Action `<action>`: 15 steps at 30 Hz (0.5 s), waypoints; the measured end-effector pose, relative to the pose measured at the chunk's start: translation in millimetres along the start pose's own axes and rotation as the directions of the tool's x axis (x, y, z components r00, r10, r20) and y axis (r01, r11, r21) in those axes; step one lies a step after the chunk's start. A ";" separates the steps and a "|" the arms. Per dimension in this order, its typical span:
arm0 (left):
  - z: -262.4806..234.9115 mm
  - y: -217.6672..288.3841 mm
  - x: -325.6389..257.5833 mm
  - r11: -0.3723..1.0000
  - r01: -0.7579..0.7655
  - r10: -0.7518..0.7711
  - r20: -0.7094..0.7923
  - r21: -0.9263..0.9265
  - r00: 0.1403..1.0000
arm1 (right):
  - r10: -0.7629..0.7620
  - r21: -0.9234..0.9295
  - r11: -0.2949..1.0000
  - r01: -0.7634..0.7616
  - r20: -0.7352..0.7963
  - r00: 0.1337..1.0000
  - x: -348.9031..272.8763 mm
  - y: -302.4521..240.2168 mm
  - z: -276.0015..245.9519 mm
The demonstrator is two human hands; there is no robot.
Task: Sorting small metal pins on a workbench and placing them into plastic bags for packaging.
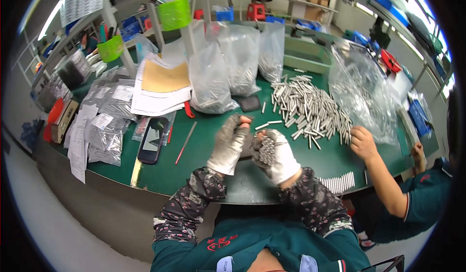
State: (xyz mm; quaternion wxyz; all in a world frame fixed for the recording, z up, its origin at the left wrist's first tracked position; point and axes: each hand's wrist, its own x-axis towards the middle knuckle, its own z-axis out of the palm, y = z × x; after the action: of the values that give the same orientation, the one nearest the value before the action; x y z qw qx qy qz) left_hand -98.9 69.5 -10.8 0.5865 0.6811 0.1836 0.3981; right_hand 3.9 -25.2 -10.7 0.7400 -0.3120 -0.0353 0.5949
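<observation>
Both of my hands wear pale fingerless gloves and are held close together over the front of the green table. My right hand (279,158) is wrapped round a tight bundle of small metal rods (266,151), their round ends facing my left hand. Beside it my left hand (229,143) is raised with curled fingers, thumb and fingertips close together; anything between them is hidden. A few loose rods lie just beyond my right hand, near a large heap of metal rods (308,108). A neat row of rods (339,182) lies by the table's front edge, right of my right forearm.
A co-worker's hand (363,143) touches the heap's right side. Clear bags of rods (209,85) stand behind my hands, near a green bin (308,57). To the left lie a phone (153,141), a thin red-and-grey stick (186,143), papers (160,90) and bagged parts (107,131).
</observation>
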 end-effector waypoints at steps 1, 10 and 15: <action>-11.1 0.0 5.0 0.974 -0.184 0.194 -0.065 0.129 0.979 | 0.005 -0.033 0.999 -0.002 0.096 0.995 4.1 -9.4 -1.9; -127.3 60.1 92.0 0.127 -0.546 0.657 0.342 0.828 0.671 | -0.241 -0.474 0.813 0.338 0.254 0.937 70.2 -77.1 132.0; -141.3 48.3 128.7 0.029 -0.632 0.328 0.590 0.775 0.738 | -0.409 -0.753 -0.094 0.651 0.625 0.665 178.2 -77.6 169.2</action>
State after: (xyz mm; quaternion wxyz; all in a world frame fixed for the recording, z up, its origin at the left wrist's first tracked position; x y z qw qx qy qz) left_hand -137.2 242.2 76.2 -0.1127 0.9499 0.0673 0.2837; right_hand 50.5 199.1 107.3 0.5317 -0.5973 -0.5902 0.1101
